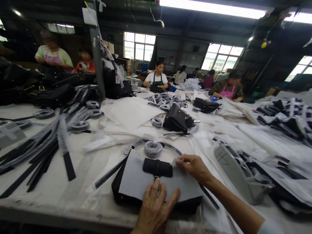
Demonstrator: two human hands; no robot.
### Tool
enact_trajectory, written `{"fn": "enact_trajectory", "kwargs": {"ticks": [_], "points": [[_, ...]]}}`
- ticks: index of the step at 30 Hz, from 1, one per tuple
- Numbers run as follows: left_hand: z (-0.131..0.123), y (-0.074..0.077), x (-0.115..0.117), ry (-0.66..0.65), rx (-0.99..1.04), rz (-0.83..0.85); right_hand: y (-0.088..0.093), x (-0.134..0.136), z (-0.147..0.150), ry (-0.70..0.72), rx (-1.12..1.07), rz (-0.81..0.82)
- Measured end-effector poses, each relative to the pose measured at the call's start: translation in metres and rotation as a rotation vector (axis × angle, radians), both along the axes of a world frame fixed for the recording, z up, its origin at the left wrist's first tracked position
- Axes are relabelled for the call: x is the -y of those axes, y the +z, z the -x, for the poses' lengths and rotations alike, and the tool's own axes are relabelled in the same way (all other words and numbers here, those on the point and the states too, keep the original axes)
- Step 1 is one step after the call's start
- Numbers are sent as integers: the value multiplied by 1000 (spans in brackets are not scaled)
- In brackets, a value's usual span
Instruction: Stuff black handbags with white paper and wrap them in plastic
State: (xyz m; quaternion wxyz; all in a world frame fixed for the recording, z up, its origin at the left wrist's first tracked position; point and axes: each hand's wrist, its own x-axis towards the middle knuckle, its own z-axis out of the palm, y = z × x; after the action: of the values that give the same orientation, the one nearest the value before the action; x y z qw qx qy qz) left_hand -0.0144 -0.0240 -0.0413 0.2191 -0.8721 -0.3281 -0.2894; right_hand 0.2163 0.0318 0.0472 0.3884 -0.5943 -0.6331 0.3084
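A black handbag point(159, 205) lies on its back on the table before me, with a pale grey-white sheet point(135, 174) over its front. A black flap with a strap point(157, 167) shows on top of the sheet. My left hand point(158, 205) rests on the sheet with fingers spread, fingertips just below the strap's end. My right hand point(193, 168) is closed in a pinch at the flap's right side, above the sheet; a small whitish bit shows at its fingertips, too small to name. A wrapped handle point(172, 148) arches behind the bag, beside a coiled wrapped strap point(153, 148).
A grey tape dispenser point(233, 172) stands at right, beside plastic-covered pieces point(296, 186). Long black straps point(43, 160) spread at left. Behind lie another black bag point(176, 118), white sheets point(129, 113) and a metal post point(96, 51). Several people work farther back.
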Motion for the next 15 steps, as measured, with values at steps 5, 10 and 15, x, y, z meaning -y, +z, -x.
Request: {"fn": "enact_trajectory", "kwargs": {"ticks": [5, 10, 15], "points": [[-9, -9, -4, -16, 78, -49, 7, 20, 12, 232, 487, -243], [-8, -4, -2, -46, 40, 55, -10, 47, 15, 272, 646, -479], [-6, 0, -1, -85, 53, 95, -12, 62, 23, 232, 620, -586]]}}
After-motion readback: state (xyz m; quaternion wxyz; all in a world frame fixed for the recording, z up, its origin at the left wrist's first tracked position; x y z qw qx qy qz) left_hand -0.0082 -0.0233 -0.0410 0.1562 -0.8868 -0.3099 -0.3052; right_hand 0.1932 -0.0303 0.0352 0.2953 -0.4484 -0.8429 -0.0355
